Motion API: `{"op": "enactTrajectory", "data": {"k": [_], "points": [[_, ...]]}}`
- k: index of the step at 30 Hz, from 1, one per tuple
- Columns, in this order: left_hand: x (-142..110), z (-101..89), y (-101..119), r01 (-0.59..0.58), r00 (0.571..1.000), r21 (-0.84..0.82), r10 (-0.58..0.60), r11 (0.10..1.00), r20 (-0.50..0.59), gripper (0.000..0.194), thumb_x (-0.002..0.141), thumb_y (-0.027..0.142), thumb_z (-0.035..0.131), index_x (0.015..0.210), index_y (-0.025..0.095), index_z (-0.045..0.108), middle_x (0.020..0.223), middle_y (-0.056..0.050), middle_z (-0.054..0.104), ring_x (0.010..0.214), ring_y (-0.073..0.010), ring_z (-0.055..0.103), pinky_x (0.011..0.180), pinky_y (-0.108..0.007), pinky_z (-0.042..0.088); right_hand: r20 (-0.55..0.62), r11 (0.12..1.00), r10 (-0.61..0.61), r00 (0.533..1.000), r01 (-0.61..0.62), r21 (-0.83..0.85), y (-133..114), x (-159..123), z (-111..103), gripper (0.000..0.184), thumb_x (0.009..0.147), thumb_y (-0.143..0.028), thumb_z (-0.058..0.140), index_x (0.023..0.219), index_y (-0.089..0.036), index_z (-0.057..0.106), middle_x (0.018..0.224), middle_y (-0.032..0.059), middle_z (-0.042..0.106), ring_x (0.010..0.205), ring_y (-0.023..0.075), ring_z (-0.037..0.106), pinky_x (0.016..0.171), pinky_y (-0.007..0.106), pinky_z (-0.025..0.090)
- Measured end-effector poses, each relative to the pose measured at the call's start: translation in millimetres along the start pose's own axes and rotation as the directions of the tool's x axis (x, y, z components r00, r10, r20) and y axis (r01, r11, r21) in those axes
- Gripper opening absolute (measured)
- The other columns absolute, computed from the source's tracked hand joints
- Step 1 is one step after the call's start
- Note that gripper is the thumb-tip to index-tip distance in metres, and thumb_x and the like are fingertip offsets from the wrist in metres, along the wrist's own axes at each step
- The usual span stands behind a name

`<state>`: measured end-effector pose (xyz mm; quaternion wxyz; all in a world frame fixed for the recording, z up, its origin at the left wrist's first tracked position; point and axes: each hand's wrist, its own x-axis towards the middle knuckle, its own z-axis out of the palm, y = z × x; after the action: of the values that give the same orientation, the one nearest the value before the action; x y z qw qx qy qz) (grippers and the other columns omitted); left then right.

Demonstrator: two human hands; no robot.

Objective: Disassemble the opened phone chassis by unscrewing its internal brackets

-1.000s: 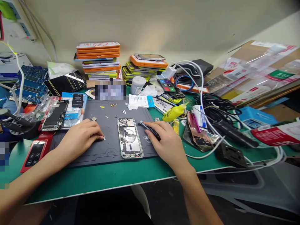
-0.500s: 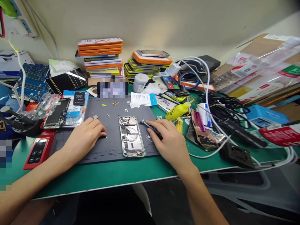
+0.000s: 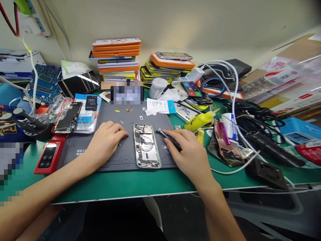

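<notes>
An opened phone (image 3: 147, 146) lies on the dark grey mat (image 3: 117, 117), its battery, boards and round coil exposed. My right hand (image 3: 189, 152) rests to the right of the phone. It is closed around a slim black tool with a grey end (image 3: 173, 141), whose exact kind I cannot make out. To the left of the phone, my left hand (image 3: 106, 144) lies low over the mat with its fingers curled and their tips close to the phone's left edge. Whatever those fingertips may hold is hidden. Tiny parts (image 3: 121, 122) are scattered on the mat behind this hand.
A red device (image 3: 46, 157), a detached phone screen (image 3: 68, 117) and a battery (image 3: 91, 102) lie to the left. Stacked orange cases (image 3: 116, 52) and a white jar (image 3: 157, 88) stand behind. On the right are a yellow bottle (image 3: 199, 121) and tangled cables (image 3: 260, 115).
My left hand has slid right across the mat, closer to the phone. My right hand keeps its hold on the black tool beside the phone. The whole view has shifted slightly.
</notes>
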<state>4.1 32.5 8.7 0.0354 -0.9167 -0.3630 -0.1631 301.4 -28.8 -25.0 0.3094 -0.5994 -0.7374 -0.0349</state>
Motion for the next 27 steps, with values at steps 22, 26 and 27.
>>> {"op": "enactTrajectory", "data": {"k": [22, 26, 27], "points": [[-18, -29.5, -18, 0.079, 0.992, -0.062, -0.072, 0.995, 0.101, 0.025, 0.111, 0.038, 0.056, 0.11, 0.021, 0.075, 0.111, -0.007, 0.076, 0.099, -0.027, 0.064, 0.091, -0.043, 0.048, -0.003, 0.999, 0.01, 1.0, -0.01, 0.048, 1, 2, 0, 0.028, 0.109, -0.032, 0.054, 0.129, -0.024, 0.072, 0.116, 0.012, 0.074, 0.11, 0.0322, 0.071, 0.096, 0.05, 0.058], [-19, -32.2, -23, 0.051, 0.983, -0.124, -0.028, 0.991, 0.182, 0.026, 0.108, 0.046, 0.063, 0.108, 0.022, 0.074, 0.112, -0.007, 0.074, 0.106, -0.0282, 0.064, 0.094, -0.042, 0.047, 0.0, 0.999, 0.017, 1.0, -0.017, 0.052, 1, 2, 0, 0.027, 0.109, -0.033, 0.054, 0.128, -0.025, 0.072, 0.117, 0.0119, 0.074, 0.109, 0.0321, 0.071, 0.093, 0.049, 0.059], [-19, -32.8, -23, 0.056, 0.981, -0.138, -0.029, 0.989, 0.192, 0.024, 0.108, 0.044, 0.062, 0.106, 0.023, 0.073, 0.111, -0.006, 0.073, 0.105, -0.0277, 0.063, 0.094, -0.042, 0.047, -0.002, 0.998, 0.019, 1.0, -0.019, 0.052, 1, 2, 0, 0.027, 0.109, -0.033, 0.054, 0.128, -0.026, 0.072, 0.117, 0.0118, 0.074, 0.109, 0.0321, 0.071, 0.093, 0.049, 0.059]]}}
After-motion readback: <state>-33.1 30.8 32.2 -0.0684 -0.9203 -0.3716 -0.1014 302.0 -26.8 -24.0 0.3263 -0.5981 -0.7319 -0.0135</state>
